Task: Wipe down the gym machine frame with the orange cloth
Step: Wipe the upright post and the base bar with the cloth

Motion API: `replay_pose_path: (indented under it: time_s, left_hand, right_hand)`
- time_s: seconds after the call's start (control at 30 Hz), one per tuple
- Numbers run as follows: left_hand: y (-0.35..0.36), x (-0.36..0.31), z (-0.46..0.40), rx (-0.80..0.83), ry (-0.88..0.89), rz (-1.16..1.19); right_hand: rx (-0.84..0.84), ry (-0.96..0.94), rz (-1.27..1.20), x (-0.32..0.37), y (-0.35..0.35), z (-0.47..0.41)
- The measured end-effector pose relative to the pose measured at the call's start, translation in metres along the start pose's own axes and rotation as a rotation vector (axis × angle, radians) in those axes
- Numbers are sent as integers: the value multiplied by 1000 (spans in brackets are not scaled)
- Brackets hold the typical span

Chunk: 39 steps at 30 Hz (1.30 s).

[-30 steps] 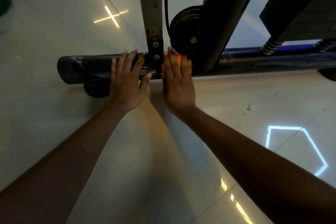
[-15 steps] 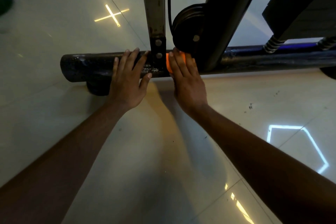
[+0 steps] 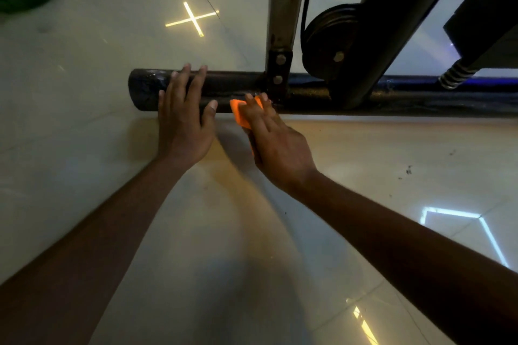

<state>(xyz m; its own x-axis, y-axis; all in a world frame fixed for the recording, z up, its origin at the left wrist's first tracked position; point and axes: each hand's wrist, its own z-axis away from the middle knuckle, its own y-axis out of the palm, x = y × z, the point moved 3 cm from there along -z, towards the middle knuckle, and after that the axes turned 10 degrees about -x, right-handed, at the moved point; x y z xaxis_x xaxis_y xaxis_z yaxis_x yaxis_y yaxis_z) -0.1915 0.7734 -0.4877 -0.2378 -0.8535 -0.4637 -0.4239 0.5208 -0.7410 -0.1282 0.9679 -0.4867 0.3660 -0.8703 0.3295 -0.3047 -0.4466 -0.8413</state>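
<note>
Cloth handling is judged easy: the orange cloth (image 3: 241, 115) looks soft, light and folded flat, so it is best taken under a spread palm, not pinched. It is pressed by the right hand (image 3: 276, 143), fingers straight, against the near side of the base bar (image 3: 232, 91) of the gym machine frame, just left of the bolted upright (image 3: 280, 36). The left hand (image 3: 183, 117) is laid flat on the bar, fingers extended, bracing. The bar appears stiff, heavy and rough with grime, so firm pressure seems needed. The tiled floor (image 3: 224, 232) looks glossy.
</note>
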Motion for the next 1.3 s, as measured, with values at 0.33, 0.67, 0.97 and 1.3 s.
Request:
replay_pose_path:
  time_s: [0.33, 0.67, 0.97, 1.3]
  left_hand:
    - [-11, 32, -14, 67, -41, -127]
    - [-9, 48, -13, 97, -223, -103]
    - [-28, 67, -14, 30, -576, 240]
    - [-40, 95, -25, -2, -737, 411]
  right_hand:
    - [-84, -251, 243, -14, 32, -35]
    - [-9, -176, 76, 14, 50, -86]
    - [10, -318, 182, 12, 48, -72]
    - [81, -311, 132, 11, 42, -83]
